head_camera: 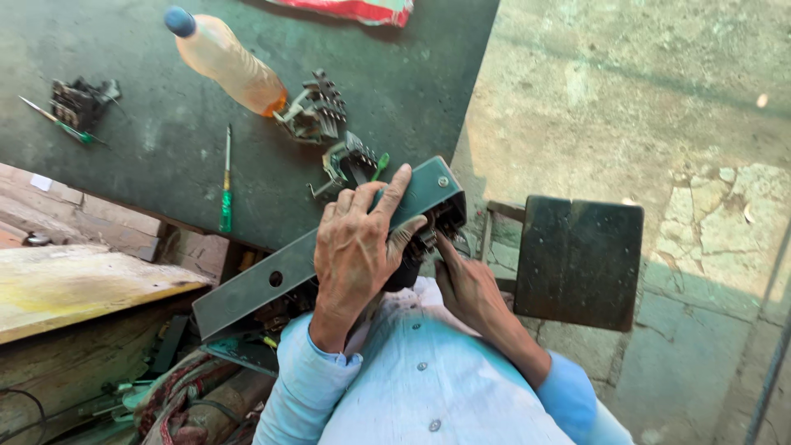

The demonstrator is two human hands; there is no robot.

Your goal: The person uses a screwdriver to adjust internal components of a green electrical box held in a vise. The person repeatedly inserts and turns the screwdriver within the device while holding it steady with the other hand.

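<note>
My left hand (356, 243) grips a long grey metal housing (247, 288) from above, with the fingers wrapped over its top face near the open end (445, 216). The housing lies tilted across my lap, open end pointing away to the right. My right hand (465, 287) reaches up to that open end, and its fingertips touch the dark parts and wiring inside. Whether those fingers pinch anything is hidden.
A dark green tabletop (165, 165) holds a plastic bottle (227, 59) with orange liquid, two green-handled screwdrivers (226, 185) (58, 122), and dark metal terminal parts (317, 109) (350, 161) (78, 100). A dark metal stool seat (581, 259) stands at right on cracked concrete. A wooden plank (74, 288) lies at left.
</note>
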